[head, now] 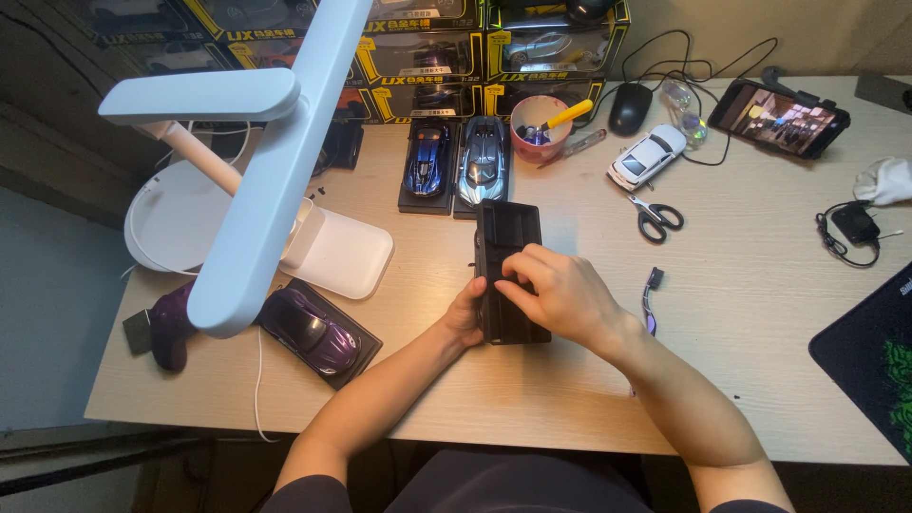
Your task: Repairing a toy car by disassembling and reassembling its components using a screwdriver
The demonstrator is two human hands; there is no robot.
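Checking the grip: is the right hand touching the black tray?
Touching. The head view shows the right hand lying on the black tray, fingers pressed onto it.

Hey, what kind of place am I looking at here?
Probably a home hobby desk for model cars. Toy cars such as the blue model car stand on the wooden desk below stacked car boxes, and both hands hold a black plastic base near scissors.

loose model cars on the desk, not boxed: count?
4. Purple car on a base front left; blue car and silver-blue car side by side mid-back; white car right. Lamp may hide others.
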